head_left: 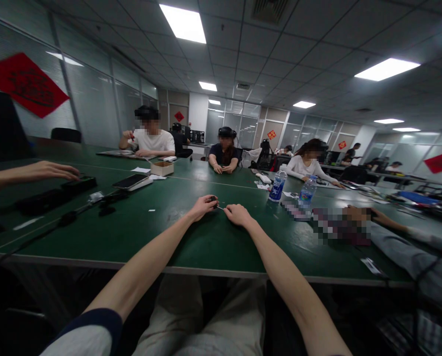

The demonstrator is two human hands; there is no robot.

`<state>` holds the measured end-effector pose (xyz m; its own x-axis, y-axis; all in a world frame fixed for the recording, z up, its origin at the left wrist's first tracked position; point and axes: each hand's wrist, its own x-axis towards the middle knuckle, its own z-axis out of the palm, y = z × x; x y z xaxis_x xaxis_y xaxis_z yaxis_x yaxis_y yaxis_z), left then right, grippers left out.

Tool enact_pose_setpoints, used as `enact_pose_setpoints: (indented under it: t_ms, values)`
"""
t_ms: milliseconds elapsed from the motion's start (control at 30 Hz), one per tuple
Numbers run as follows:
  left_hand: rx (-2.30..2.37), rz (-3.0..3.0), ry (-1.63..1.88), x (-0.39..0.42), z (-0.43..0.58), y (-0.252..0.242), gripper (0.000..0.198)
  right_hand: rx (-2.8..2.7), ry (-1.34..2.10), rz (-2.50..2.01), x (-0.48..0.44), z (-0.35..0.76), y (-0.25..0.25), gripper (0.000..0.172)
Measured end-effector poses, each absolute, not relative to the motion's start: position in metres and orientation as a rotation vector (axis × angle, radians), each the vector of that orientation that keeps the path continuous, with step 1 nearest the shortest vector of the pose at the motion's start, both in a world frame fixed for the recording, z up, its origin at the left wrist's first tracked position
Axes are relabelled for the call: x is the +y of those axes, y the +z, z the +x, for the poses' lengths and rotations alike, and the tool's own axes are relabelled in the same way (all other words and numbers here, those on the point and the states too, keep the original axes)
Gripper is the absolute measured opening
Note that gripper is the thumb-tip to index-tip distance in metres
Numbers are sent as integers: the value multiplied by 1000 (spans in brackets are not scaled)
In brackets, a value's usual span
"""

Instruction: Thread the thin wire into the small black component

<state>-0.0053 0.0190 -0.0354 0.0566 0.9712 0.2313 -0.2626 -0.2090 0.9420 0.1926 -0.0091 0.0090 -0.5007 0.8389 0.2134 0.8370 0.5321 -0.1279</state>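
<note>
Above the green tabletop point(191, 242), my left hand point(202, 207) is closed on a small dark object point(214, 200), too small in view to name. My right hand point(238, 214) is just to the right of it, its fingers bent and pressed together at the tips. Between the two hands runs a thin pale stick-like piece point(220, 207); its right end meets my right fingertips, and its left end reaches toward the dark object. How the two pieces touch is hidden by my fingers.
Two water bottles, one blue-labelled point(277, 186) and one clear point(307, 190), stand right of my hands. A small box point(162, 168) and a dark flat device point(128, 182) lie left. Another person's hand point(58, 170) reaches in over black devices. Co-workers sit across the table.
</note>
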Motion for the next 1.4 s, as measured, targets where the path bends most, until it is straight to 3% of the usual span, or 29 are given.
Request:
enact_pose_setpoints:
  t_ms: [300, 500, 1400]
  values:
    - [845, 1210, 1347, 22, -7, -37, 30, -2159, -32, -1471, 4, 204, 19, 50]
    - [827, 1146, 1397, 20, -7, -37, 31, -2398, 36, -1389, 1, 206, 12, 42]
    - [862, 1183, 1440, 18, -5, -34, 41, -2559, -27, -1315, 0, 191, 2, 48]
